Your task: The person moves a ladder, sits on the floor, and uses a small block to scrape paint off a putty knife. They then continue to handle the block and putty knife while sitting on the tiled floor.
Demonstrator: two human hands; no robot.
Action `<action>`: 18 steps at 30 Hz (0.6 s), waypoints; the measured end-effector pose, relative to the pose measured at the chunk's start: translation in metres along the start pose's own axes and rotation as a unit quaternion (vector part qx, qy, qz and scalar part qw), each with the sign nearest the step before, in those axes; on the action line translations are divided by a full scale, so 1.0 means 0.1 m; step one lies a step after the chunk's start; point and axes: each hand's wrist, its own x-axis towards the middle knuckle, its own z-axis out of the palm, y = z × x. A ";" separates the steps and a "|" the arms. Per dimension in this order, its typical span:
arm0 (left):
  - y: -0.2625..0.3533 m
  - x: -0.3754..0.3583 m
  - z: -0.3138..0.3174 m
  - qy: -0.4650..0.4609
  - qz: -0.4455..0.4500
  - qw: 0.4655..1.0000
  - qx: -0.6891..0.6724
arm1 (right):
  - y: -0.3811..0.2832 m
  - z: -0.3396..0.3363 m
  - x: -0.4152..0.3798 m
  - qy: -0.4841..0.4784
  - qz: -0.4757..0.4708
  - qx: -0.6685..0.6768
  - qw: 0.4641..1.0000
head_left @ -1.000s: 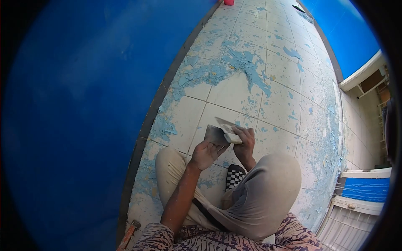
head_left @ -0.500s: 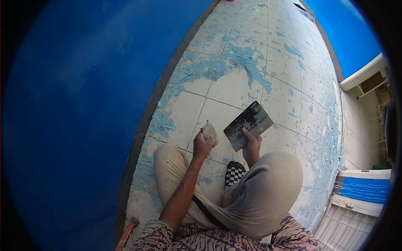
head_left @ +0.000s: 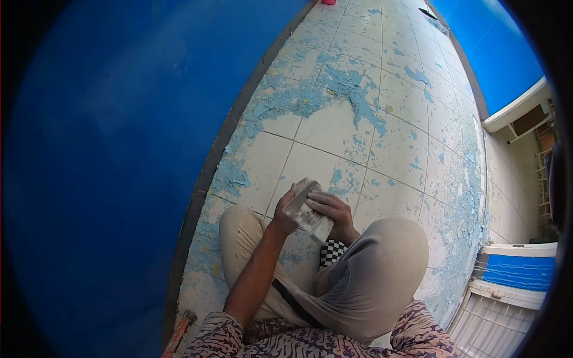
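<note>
1. Nearest the camera, the patterned shirt (head_left: 310, 343) and the bent knees in beige trousers (head_left: 370, 268) fill the lower edge; a checkered shoe (head_left: 330, 252) shows between the legs.

2. Just above the knees, the left hand (head_left: 285, 218) grips a pale block (head_left: 301, 206) — likely a sponge or sanding block — against a metal scraper blade (head_left: 313, 224). The right hand (head_left: 331, 210) lies over the blade's other side, fingers closed on it.

3. My reading: the blade is being wiped or rubbed clean, held off the tiled floor (head_left: 334, 131). The next move would call for a steady grip on the blade and strokes away from the fingers.

4. Beyond the hands, the tiles carry flaking light-blue paint (head_left: 352, 89), bordered by a blue wall (head_left: 119, 149) on the left.

5. Hard to make out — most of the blade is covered by the hands, so its edge and handle are hidden. A wooden handle (head_left: 178, 334) at the lower left is cut off.
</note>
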 end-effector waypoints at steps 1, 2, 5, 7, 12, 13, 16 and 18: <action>0.01 -0.03 0.01 0.000 -0.019 0.999 -0.042 | -0.03 -0.02 0.00 -0.055 -0.039 -0.037 0.997; 0.00 -0.04 0.03 0.000 -0.019 0.999 -0.042 | -0.02 -0.02 -0.01 -0.056 -0.039 -0.038 0.997; 0.03 -0.06 0.10 -0.005 -0.035 0.996 -0.081 | 0.00 -0.05 -0.01 -0.083 -0.060 -0.049 0.993; 0.05 -0.07 0.14 0.007 -0.010 0.997 -0.076 | 0.00 -0.06 -0.02 -0.109 -0.108 -0.080 0.985; 0.04 -0.12 0.12 -0.059 -0.011 0.991 -0.116 | 0.01 -0.01 0.01 -0.083 -0.084 -0.113 0.987; 0.02 -0.12 0.12 -0.097 -0.002 0.987 -0.128 | 0.02 -0.02 0.02 -0.064 -0.045 -0.129 0.989; 0.01 -0.15 0.14 -0.036 -0.027 0.985 -0.166 | 0.03 0.02 -0.04 -0.074 -0.126 -0.139 0.979; 0.03 -0.16 0.18 -0.039 -0.033 0.978 -0.203 | 0.02 0.02 -0.07 -0.104 -0.140 -0.138 0.975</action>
